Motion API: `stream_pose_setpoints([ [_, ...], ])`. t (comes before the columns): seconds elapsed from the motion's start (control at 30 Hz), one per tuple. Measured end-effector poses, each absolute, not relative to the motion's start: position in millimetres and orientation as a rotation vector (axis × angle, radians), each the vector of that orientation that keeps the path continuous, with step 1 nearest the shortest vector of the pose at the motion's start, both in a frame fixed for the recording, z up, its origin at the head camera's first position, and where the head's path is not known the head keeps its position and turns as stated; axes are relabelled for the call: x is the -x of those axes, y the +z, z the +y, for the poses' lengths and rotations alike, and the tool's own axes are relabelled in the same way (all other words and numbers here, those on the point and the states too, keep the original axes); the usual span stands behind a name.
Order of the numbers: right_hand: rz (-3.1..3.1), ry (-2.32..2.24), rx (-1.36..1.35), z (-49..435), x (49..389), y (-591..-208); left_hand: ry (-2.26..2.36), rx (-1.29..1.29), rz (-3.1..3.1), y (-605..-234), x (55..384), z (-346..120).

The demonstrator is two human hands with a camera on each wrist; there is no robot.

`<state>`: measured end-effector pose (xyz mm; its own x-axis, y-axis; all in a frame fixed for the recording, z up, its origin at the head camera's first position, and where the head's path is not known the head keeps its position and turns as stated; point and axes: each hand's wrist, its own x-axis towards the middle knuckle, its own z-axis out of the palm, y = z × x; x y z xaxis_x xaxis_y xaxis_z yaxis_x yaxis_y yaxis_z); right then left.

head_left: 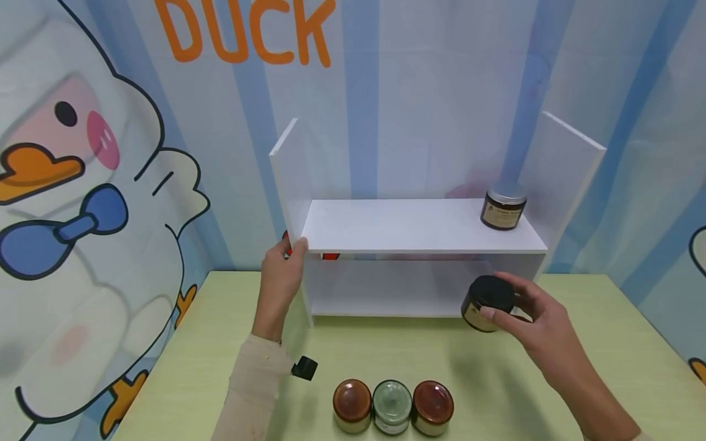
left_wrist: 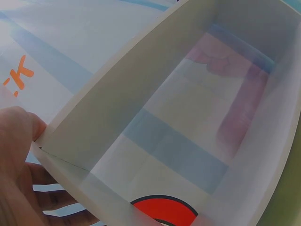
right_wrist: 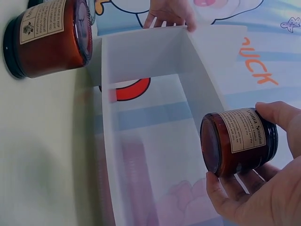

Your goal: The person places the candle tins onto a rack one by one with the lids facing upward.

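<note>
My right hand (head_left: 546, 324) holds an amber glass jar (right_wrist: 240, 140) with a black lid and a paper label, thumb on one side and fingers on the other. The jar is upright, in front of the lower shelf's right part in the head view. My left hand (head_left: 281, 282) grips the left side panel of a white two-tier shelf unit (head_left: 408, 223) at the upper board's level. Another dark jar (head_left: 503, 208), silver-lidded, stands at the upper board's right end.
In a row on the table (head_left: 231, 343), before the unit, stand two amber jars (head_left: 352, 401) (head_left: 433, 404) with a green jar (head_left: 392, 404) between them, glass bases upward. A backdrop (head_left: 430, 92) with a printed duck hangs behind. A small black block (head_left: 304, 368) shows by the left sleeve.
</note>
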<state>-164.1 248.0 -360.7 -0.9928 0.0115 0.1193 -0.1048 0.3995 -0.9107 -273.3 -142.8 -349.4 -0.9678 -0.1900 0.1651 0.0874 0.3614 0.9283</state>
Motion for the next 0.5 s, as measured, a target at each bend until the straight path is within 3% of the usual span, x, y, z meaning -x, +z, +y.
stream_pose_setpoints([
  [0.5, -2.495, 1.547, -0.117, 252.7, 172.5, -347.8, -1.660, -0.101, -2.377, -348.8, 272.5, -142.2],
])
